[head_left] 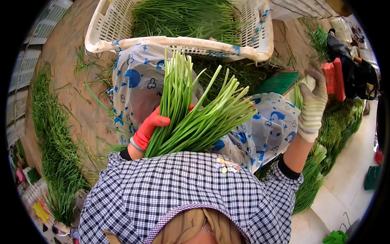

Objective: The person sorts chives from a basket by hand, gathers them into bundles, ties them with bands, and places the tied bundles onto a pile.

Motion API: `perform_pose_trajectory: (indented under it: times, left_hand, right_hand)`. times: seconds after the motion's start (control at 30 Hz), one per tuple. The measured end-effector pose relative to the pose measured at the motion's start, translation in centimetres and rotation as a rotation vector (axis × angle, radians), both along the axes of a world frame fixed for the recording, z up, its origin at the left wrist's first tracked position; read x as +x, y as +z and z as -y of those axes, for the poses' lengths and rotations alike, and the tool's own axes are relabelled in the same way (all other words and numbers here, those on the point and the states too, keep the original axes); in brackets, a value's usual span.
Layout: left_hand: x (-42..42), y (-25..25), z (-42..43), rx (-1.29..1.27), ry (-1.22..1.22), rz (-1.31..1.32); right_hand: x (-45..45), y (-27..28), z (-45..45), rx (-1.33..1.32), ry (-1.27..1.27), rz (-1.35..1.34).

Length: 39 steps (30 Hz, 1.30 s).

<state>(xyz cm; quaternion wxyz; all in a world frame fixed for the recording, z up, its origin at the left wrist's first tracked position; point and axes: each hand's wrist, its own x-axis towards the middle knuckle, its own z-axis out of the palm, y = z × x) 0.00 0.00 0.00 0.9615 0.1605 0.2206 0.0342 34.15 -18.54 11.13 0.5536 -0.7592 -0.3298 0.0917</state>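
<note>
My left hand [152, 125], in a red glove, is closed around a bundle of long green chives [174, 91], pale cut ends pointing up and away from me. A second sheaf of chives [219, 116] fans out to the right, lying against the first across my lap. My right hand [313, 105], in a striped pale glove, is raised at the right beside a green box [277, 83]. Its thumb and fingers look apart, with the fingertips blurred; a pale item shows behind them. Clear plastic with blue prints [136, 83] covers my knees.
Ahead stands a white plastic crate [162, 42] holding chives. Long rows of chives lie on the floor at left [53, 138] and right [339, 130]. A red object [334, 79] and a black bag [353, 69] are at far right. Loose stalks litter the brown floor.
</note>
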Motion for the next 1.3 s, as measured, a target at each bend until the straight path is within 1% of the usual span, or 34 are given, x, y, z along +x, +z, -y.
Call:
perform_pose_trajectory:
  times: [0.03, 0.07, 0.1, 0.17, 0.2, 0.23, 0.3, 0.37, 0.4, 0.43, 0.5, 0.53, 0.57, 0.63, 0.67, 0.73, 0.77, 0.83, 0.9, 0.93, 0.97, 1.0, 1.07, 1.1, 1.13, 1.17, 1.23, 1.27, 1.3]
  left_hand:
    - [0.2, -0.3, -0.1, 0.029, -0.012, 0.02]
    - [0.6, -0.5, -0.2, 0.058, -0.02, 0.043]
    - [0.3, -0.1, 0.4, 0.043, -0.009, 0.04]
    - [0.6, 0.0, 0.1, 0.048, -0.025, 0.055]
    - [0.2, 0.4, 0.0, 0.053, -0.023, 0.043]
    - [0.2, 0.6, 0.0, 0.064, -0.007, 0.026]
    - [0.1, 0.8, -0.1, 0.076, 0.009, 0.009]
    - [0.2, 0.8, 0.0, 0.082, 0.014, 0.041]
    - [0.2, 0.7, 0.0, 0.075, 0.022, 0.044]
    - [0.1, 0.6, -0.1, 0.075, 0.005, 0.047]
    - [0.1, 0.4, -0.2, 0.072, 0.002, 0.06]
    - [0.0, 0.8, -0.3, 0.074, -0.002, 0.052]
    - [0.1, 1.1, -0.3, 0.077, -0.009, 0.047]
    - [0.4, 1.4, -0.2, 0.054, 0.022, 0.038]
    - [0.4, 1.5, 0.0, 0.024, 0.042, 0.021]
    - [0.8, 1.8, 0.0, 0.023, 0.034, 0.034]
    - [0.9, 1.9, 0.0, 0.02, 0.026, 0.045]
    - [0.8, 1.8, -0.3, 0.058, -0.012, 0.045]
    - [0.6, 1.7, -0.6, 0.095, -0.035, 0.041]
    - [0.6, 1.7, -0.6, 0.118, -0.073, 0.055]
    - [0.9, 1.6, -0.6, 0.143, -0.108, 0.074]
    - [1.4, 1.8, -0.1, 0.143, -0.05, 0.071]
    - [0.9, 1.3, -0.1, 0.178, -0.102, 0.051]
    - [1.0, 1.2, -0.2, 0.221, -0.158, 0.047]
    - [1.1, 1.7, 0.0, 0.156, -0.145, 0.065]
    - [0.9, 1.7, 0.2, 0.154, -0.18, 0.063]
    - [0.5, 1.4, -0.1, 0.167, -0.13, 0.009]
    - [0.3, 1.3, -0.6, 0.22, -0.137, -0.013]
    - [0.4, 1.0, -0.8, 0.217, -0.147, -0.004]
  right_hand:
    - [-0.5, 0.6, -1.0, -0.178, -0.042, 0.303]
    - [-1.9, 1.6, -2.0, -0.144, 0.022, 0.337]
    - [-5.2, 3.1, -2.9, -0.163, 0.112, 0.318]
    - [-6.6, 3.0, -4.2, -0.248, 0.4, 0.684]
    - [-8.8, 3.6, -5.3, -0.42, 0.419, 0.826]
    - [-9.7, 2.9, -6.3, -0.53, 0.437, 0.884]
    - [-9.7, 0.6, -7.1, -0.543, 0.537, 0.839]
    - [-8.7, -2.7, -6.5, -0.499, 0.65, 0.681]
    - [-8.0, -2.6, -6.3, -0.429, 0.638, 0.533]
    - [-7.2, -2.9, -5.9, -0.292, 0.563, 0.32]
    - [-4.9, -3.9, -4.6, -0.19, 0.196, 0.023]
    - [-3.6, -3.0, -4.2, -0.405, 0.14, 0.487]
    - [-2.3, -2.2, -3.8, -0.593, -0.014, 0.956]
    - [-3.4, 0.3, -4.4, -0.49, -0.076, 1.012]
    - [-4.5, 1.5, -4.9, -0.492, -0.074, 1.01]
    - [-7.6, 3.6, -6.6, -0.35, 0.29, 0.956]
    - [-9.6, 4.0, -7.8, -0.434, 0.409, 0.839]
    - [-10.2, 0.9, -8.5, -0.531, 0.759, 0.86]
    - [-5.8, -2.3, -8.6, -0.477, 0.696, 0.908]
    - [-4.7, -3.1, -8.4, -0.577, 0.399, 0.774]
    - [-3.8, -3.0, -7.8, -0.32, 0.34, 0.519]
    - [-4.8, -1.7, -8.0, -0.229, 0.316, 0.341]
    - [-7.6, 0.9, -9.4, -0.157, 0.48, 0.407]
    - [-8.6, 1.5, -10.2, -0.17, 0.671, 0.672]
    - [-9.5, 1.8, -10.0, -0.428, 0.877, 0.725]
    - [-8.9, -0.6, -9.8, -0.496, 1.008, 0.799]
    - [-5.5, -1.7, -8.8, -0.445, 0.658, 0.274]
    - [-4.3, -2.7, -7.3, -0.266, 0.54, 0.078]
    - [-3.1, -3.8, -5.7, -0.038, 0.431, -0.112]
